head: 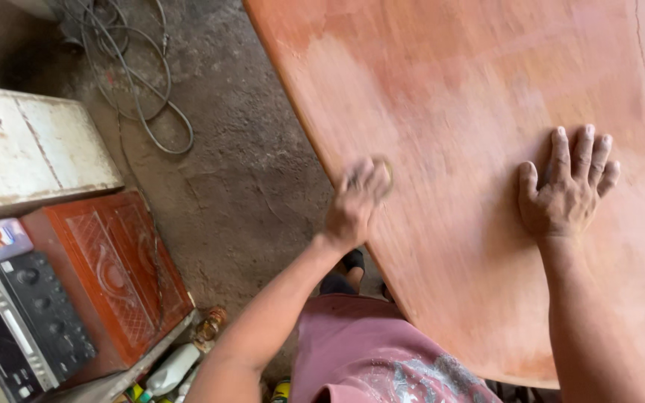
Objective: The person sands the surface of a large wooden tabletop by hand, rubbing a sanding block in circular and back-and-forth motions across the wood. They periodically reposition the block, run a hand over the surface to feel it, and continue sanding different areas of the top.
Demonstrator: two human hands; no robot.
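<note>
Dust is whitening the large reddish-brown rounded wooden tabletop (487,89) I am leaning over, palest in streaks near its left edge and across its middle. My left hand (356,205) is working right at that left edge, its fingers (363,177) curled together and pressing a small yellowish-tan abrasive pad (386,168) against the wood; the hand is blurred, so I am judging it to be rubbing, and most of the pad is hidden under my knuckles. My right hand (565,194) is lying flat well in from the edge, toward the tabletop's right side, fingers (584,149) spread and palm down, gripping nothing. I am reading that as bracing: it is steadying the board and carrying my weight while the other hand scrubs.

Below the near edge my pink printed shirt (367,351) is showing. On the rough grey concrete floor (248,172) a loose grey cable (139,82) is lying coiled near the top. At the left a worn white box (24,145) is sitting beside a carved orange-red wooden panel (113,276), with a black device with knobs (27,328) next to it and a white plastic bottle (173,369) lying at the panel's lower corner.
</note>
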